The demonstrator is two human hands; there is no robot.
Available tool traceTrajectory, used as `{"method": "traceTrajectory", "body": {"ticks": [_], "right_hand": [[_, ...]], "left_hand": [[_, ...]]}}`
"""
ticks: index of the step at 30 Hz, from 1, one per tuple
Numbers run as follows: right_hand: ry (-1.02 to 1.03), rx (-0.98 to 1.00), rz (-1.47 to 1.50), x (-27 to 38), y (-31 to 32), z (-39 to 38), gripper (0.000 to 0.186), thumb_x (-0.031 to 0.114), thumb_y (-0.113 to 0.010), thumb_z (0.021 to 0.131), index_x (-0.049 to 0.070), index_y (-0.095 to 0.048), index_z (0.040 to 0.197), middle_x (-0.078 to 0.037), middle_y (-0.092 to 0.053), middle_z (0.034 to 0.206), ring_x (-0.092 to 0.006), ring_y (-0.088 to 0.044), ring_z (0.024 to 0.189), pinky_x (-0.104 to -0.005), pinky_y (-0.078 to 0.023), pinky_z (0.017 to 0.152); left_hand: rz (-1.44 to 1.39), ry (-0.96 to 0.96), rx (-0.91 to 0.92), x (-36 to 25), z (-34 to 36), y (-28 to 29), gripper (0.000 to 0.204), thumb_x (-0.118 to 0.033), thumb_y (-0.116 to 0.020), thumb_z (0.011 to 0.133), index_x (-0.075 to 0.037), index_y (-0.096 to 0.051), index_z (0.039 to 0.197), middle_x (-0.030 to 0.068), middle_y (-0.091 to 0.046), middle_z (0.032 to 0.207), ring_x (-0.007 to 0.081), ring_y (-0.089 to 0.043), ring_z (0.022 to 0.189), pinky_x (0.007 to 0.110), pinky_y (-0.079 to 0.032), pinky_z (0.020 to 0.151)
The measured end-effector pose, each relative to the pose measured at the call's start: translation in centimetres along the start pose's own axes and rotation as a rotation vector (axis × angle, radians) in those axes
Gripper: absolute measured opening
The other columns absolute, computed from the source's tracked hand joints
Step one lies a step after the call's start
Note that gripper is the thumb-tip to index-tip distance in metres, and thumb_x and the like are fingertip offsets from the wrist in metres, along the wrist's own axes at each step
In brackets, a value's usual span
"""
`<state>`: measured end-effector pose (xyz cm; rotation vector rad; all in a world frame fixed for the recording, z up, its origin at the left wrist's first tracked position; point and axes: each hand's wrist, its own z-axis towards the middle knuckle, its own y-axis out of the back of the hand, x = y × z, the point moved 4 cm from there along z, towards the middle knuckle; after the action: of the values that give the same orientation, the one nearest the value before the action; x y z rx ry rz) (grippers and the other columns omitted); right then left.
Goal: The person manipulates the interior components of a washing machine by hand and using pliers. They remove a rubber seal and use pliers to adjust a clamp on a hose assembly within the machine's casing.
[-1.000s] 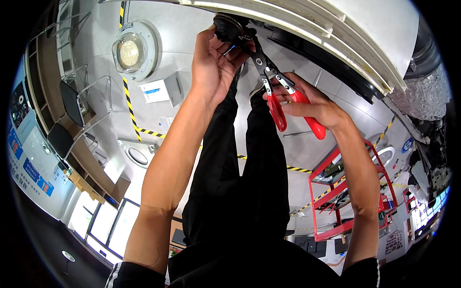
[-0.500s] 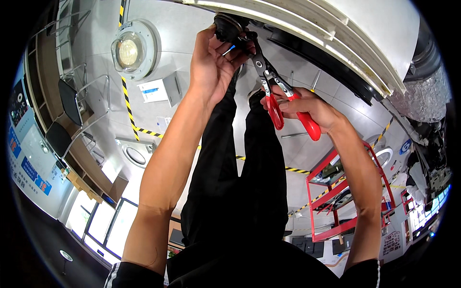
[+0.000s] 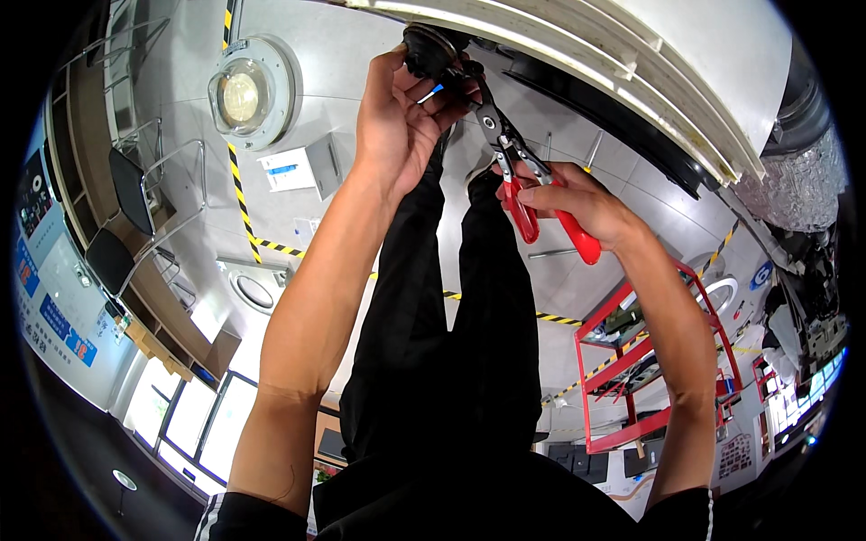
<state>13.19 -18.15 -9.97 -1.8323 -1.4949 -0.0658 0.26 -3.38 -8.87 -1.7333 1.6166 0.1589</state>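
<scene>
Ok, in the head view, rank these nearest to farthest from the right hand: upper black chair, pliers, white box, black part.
1. Pliers, gripped in the right hand.
2. Black part, up and left, at the left hand's fingertips.
3. White box, farther left.
4. Upper black chair, far left.

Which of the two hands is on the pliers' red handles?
The right hand: its fingers and thumb wrap the red handles. The left hand is off them, up at the round black part.
</scene>
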Motion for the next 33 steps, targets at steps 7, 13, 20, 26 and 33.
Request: {"method": "traceTrajectory", "body": {"ticks": [7, 13, 20, 26, 33], "right_hand": [[0.067, 0.008, -0.094, 1.5, 1.3, -0.5, 0.031, 0.024, -0.062, 0.080, 0.000, -0.055, 0.100, -0.004, -0.053, 0.075, -0.0110, -0.047, 0.060, -0.0265, -0.040, 0.061], [-0.040, 0.028, -0.225, 1.7, 2.5, -0.4, 0.060, 0.019, -0.061, 0.075, -0.004, -0.047, 0.128, -0.010, -0.064, 0.104, -0.0158, -0.057, 0.100, -0.0259, -0.038, 0.094], [0.081, 0.009, -0.220, 1.8, 1.9, -0.3, 0.047, 0.017, -0.058, 0.074, -0.003, -0.053, 0.117, -0.008, -0.059, 0.086, -0.0116, -0.051, 0.063, -0.0262, -0.044, 0.065], [0.025, 0.013, -0.270, 1.9, 2.2, -0.1, 0.059, 0.017, -0.058, 0.073, -0.003, -0.048, 0.127, -0.008, -0.062, 0.096, -0.0134, -0.055, 0.084, -0.0256, -0.041, 0.083], [0.038, -0.032, -0.243, 1.5, 2.1, -0.4, 0.049, 0.017, -0.057, 0.074, -0.001, -0.053, 0.120, -0.009, -0.062, 0.092, -0.0134, -0.056, 0.076, -0.0260, -0.046, 0.073]], "left_hand": [[-0.008, 0.004, -0.023, 0.1, 0.1, 0.0, 0.048, -0.037, -0.037, 0.091, 0.004, -0.057, 0.107, 0.0161, -0.062, 0.102, 0.0275, -0.059, 0.095, 0.043, -0.047, 0.091], [-0.006, 0.027, 0.004, 0.0, 0.2, 0.0, 0.048, -0.037, -0.038, 0.091, 0.005, -0.056, 0.108, 0.0180, -0.062, 0.106, 0.0283, -0.060, 0.097, 0.041, -0.046, 0.093], [-0.038, 0.026, -0.010, 0.1, 0.2, 0.2, 0.046, -0.034, -0.039, 0.090, 0.006, -0.055, 0.107, 0.0189, -0.062, 0.104, 0.0294, -0.060, 0.096, 0.041, -0.047, 0.092], [-0.040, 0.025, -0.009, 0.1, 0.2, 0.2, 0.045, -0.033, -0.040, 0.090, 0.005, -0.055, 0.106, 0.0191, -0.062, 0.104, 0.0292, -0.060, 0.096, 0.041, -0.047, 0.092], [-0.061, 0.044, -0.030, 0.2, 0.0, 0.2, 0.043, -0.032, -0.041, 0.089, 0.005, -0.054, 0.107, 0.0191, -0.061, 0.107, 0.0278, -0.058, 0.100, 0.042, -0.046, 0.094]]}}
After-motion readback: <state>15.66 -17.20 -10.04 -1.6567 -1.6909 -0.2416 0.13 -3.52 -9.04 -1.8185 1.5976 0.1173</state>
